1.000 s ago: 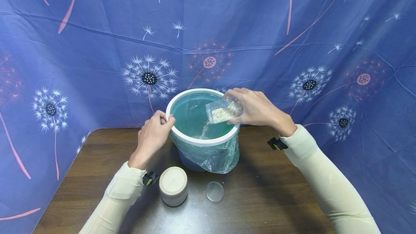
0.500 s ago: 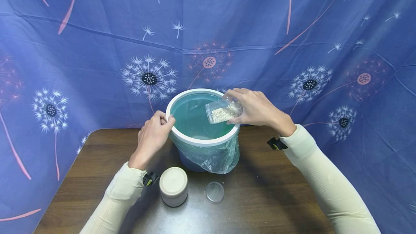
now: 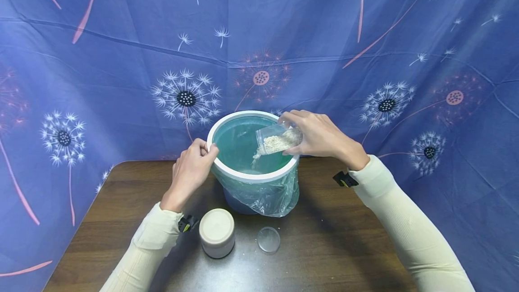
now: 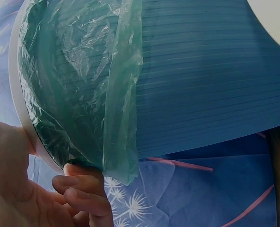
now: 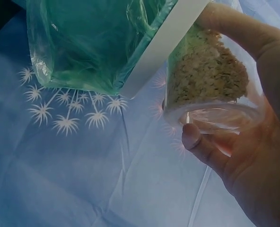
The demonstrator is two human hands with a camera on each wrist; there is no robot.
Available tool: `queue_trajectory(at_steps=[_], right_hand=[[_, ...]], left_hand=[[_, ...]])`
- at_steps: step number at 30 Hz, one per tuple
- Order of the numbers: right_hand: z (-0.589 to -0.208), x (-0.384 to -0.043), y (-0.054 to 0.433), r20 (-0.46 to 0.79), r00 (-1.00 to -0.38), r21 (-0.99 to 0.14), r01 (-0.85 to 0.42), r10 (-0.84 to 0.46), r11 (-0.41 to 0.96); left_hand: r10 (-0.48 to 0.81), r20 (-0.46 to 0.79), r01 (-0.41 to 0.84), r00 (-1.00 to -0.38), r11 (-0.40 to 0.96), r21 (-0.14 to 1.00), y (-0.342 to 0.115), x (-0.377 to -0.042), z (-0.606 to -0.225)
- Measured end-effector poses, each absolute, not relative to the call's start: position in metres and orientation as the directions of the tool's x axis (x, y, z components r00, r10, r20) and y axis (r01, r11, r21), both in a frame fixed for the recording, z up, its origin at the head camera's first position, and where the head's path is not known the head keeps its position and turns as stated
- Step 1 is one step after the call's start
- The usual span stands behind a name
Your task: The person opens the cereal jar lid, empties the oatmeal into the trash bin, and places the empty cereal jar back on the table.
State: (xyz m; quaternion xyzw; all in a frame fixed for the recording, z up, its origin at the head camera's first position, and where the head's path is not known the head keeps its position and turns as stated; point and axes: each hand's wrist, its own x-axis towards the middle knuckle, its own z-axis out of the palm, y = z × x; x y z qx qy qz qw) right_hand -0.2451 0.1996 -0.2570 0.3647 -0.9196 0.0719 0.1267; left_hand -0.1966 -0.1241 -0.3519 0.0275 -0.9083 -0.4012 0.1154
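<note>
A blue trash bin [image 3: 236, 201] with a white rim [image 3: 259, 178] stands on the table, lined with a green plastic bag [image 3: 277, 195] that hangs over its outside. My left hand [image 3: 191, 168] pinches the rim at the left, thumb on top; its curled fingers [image 4: 85, 201] show beneath the rim in the left wrist view. Over the bin's right side, my right hand [image 3: 318, 135] grips a clear jar [image 5: 220, 116], tipped with its mouth toward the bin. Pale flakes [image 3: 279, 142] lie along the jar's lower side, and some spill from its mouth into the bin.
A beige lidded canister [image 3: 216, 233] stands on the wooden table [image 3: 324, 251], close to the left wrist. To its right lies a clear round lid [image 3: 268, 239]. A blue patterned cloth [image 3: 308, 35] hangs behind the bin.
Flakes fall from the jar a second ago, pause at half a second ago, and fall again now. Both hands and the bin stay almost in place.
</note>
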Motion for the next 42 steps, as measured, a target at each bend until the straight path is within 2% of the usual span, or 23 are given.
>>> queue_trajectory(at_steps=[42], right_hand=[[-0.2552, -0.2441, 0.2000, 0.277, -0.709, -0.063, -0.687, -0.649, 0.724]], left_hand=[[-0.148, 0.192, 0.039, -0.970, 0.686, 0.726, -0.1233, -0.1968, -0.3526]])
